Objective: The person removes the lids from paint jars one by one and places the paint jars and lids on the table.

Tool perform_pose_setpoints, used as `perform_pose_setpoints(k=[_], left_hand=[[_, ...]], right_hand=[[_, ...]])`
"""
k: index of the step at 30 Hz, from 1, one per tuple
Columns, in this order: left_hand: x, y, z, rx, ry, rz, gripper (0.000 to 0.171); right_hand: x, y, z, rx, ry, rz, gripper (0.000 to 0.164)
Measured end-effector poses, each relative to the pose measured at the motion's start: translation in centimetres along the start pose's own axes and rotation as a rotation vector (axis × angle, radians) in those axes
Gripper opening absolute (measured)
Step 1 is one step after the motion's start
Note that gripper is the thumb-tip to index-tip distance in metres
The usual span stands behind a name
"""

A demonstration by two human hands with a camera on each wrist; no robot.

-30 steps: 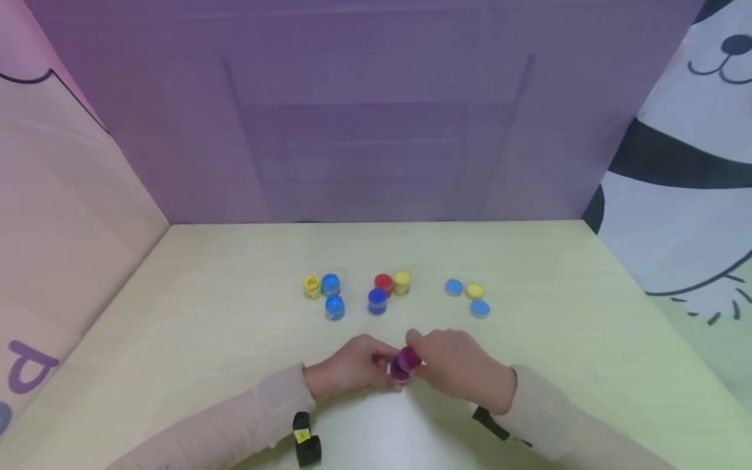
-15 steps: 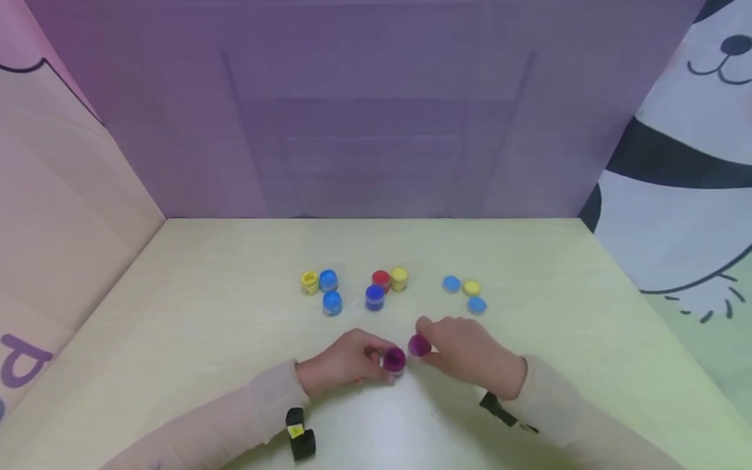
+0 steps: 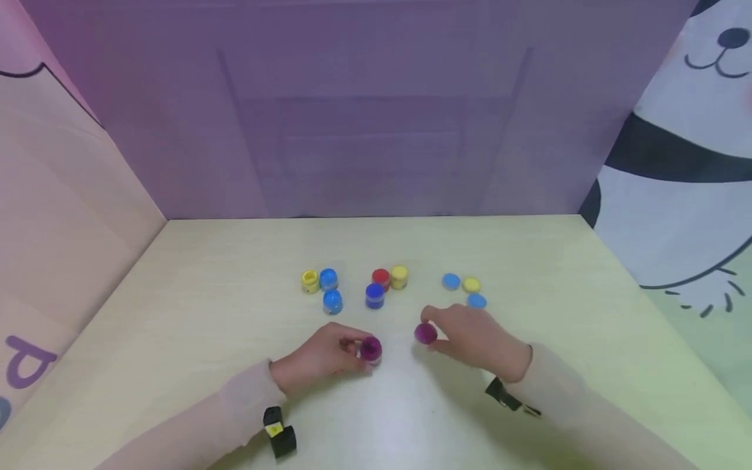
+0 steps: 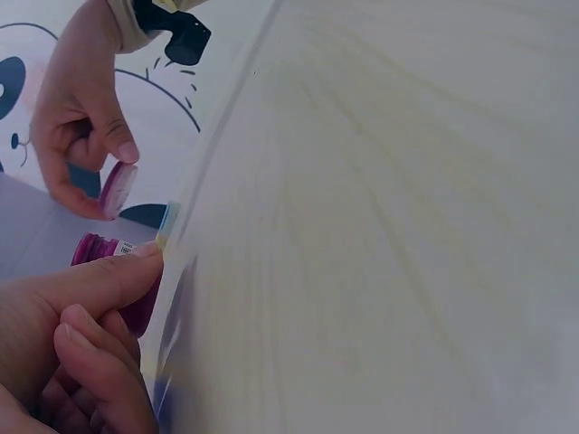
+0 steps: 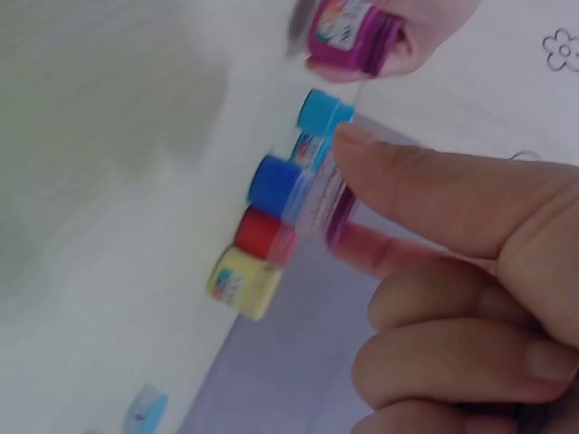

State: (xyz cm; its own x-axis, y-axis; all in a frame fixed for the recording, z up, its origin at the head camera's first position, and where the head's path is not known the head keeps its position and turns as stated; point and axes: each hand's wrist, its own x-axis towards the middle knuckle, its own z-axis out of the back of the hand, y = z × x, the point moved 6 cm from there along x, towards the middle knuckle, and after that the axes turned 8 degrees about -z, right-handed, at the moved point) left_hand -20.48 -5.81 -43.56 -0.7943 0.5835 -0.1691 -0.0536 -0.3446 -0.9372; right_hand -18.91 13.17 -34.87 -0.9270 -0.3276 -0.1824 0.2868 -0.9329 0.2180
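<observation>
A small magenta paint jar (image 3: 371, 350), its top uncovered, is gripped between the thumb and fingers of my left hand (image 3: 314, 356). To its right, my right hand (image 3: 478, 339) pinches a round magenta lid (image 3: 425, 333) by its rim, apart from the jar. In the left wrist view the lid (image 4: 118, 190) is tilted on edge above the jar (image 4: 142, 307). The right wrist view shows the jar's printed label (image 5: 346, 25), with the lid (image 5: 330, 203) between thumb and forefinger; the remaining fingers are curled.
Beyond my hands stand an uncovered yellow jar (image 3: 310, 282) and two light blue jars (image 3: 328, 279). In the middle are red (image 3: 380, 277), pale yellow (image 3: 399, 277) and dark blue (image 3: 375, 296) jars. Loose blue (image 3: 451, 281) and yellow (image 3: 471, 284) lids lie at right. A purple wall (image 3: 376, 130) rises behind.
The magenta lid has come off the jar and moved right and away from me with my right hand. My left hand has shifted left with the jar.
</observation>
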Motion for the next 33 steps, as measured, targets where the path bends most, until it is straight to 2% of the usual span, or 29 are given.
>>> perform_pose_setpoints(k=[5,11,15,25,33], left_hand=[[-0.6,0.5,1.5,-0.032,-0.039,0.030,0.042],[-1.2,1.1,3.7,-0.001,-0.102,0.047,0.043],[-1.7,1.5,5.2,0.016,-0.158,0.088,0.048],[-1.7,2.9,8.2,0.034,-0.234,0.146,0.047],[-1.7,3.5,10.0,0.049,-0.236,0.104,0.052]], right_hand=[[0.5,-1.1,0.2,-0.006,-0.020,0.020,0.029],[0.9,-2.1,0.3,-0.011,-0.046,0.029,0.027],[1.3,-2.6,0.3,-0.028,-0.058,0.022,0.027],[2.0,-3.6,0.6,-0.042,-0.084,-0.002,0.029],[2.6,-4.4,0.5,-0.059,-0.102,-0.008,0.028]])
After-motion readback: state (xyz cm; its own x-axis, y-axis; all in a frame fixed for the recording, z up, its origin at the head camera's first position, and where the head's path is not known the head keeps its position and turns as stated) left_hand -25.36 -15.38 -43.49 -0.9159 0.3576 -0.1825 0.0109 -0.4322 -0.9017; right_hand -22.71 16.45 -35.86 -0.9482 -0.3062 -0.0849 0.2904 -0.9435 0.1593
